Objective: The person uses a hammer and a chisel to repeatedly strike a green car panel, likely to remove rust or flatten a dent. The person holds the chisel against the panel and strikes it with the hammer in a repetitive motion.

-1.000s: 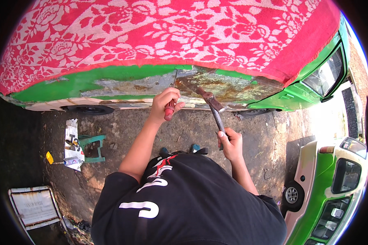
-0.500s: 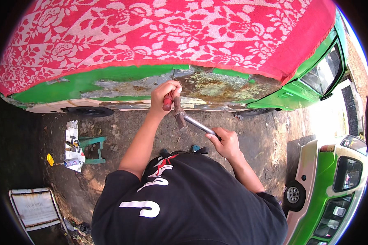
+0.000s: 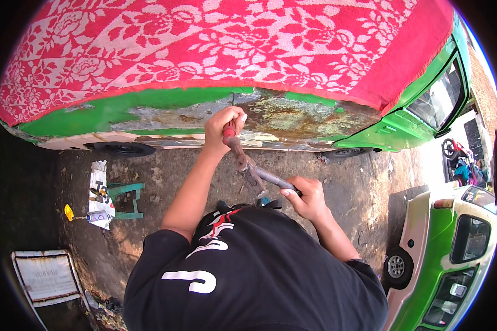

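My left hand (image 3: 221, 129) is wrapped round a red-handled tool (image 3: 229, 132) and held against the side of a green van. Its working end is hidden, so I cannot tell its kind. Rust and bare grey metal show on the van's scraped panel (image 3: 292, 118) there. My right hand (image 3: 306, 197) grips the dark end of a hammer's metal handle. The worn brown hammer (image 3: 249, 170) has its head slanted, one end at the butt of the red handle; whether they touch I cannot tell.
A red floral cloth (image 3: 215, 44) covers the van's upper part. Left on the ground are a green stool (image 3: 128, 199), a spray can (image 3: 97, 216) on printed sheeting and a framed white sign (image 3: 47, 280). Another green-and-white van (image 3: 453, 265) stands behind at right, with a motorbike (image 3: 451, 149) beyond.
The hammer has swung a little, its head now more slanted and its lower end nearer me. My right hand has shifted slightly down. My left hand stays at the panel.
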A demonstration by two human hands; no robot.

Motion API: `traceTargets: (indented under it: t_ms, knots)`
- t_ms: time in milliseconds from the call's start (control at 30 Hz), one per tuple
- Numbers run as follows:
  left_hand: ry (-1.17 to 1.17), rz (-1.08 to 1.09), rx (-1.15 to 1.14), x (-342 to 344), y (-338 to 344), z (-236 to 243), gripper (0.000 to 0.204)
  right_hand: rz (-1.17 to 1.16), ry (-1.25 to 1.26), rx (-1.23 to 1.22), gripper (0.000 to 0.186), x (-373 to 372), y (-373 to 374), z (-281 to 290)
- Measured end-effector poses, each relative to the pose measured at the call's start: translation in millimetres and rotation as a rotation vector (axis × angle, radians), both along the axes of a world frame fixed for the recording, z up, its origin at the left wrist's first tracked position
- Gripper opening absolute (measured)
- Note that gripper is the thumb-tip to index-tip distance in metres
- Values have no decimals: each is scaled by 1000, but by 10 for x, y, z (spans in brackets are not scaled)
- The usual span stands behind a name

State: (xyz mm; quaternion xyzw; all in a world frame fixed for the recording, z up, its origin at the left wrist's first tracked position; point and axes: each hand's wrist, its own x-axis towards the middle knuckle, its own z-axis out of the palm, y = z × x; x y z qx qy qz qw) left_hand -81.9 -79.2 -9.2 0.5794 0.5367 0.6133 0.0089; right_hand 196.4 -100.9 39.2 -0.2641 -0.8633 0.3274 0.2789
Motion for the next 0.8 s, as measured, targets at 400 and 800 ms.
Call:
traceTargets:
  t_ms: [400, 800]
  knots:
    - [33, -5, 152, -85, 43, 0, 27, 2, 19, -102, 26, 97, 18, -74]
    - [-43, -313, 235, -93, 109, 32, 32, -64, -53, -186, 24, 89, 111, -32]
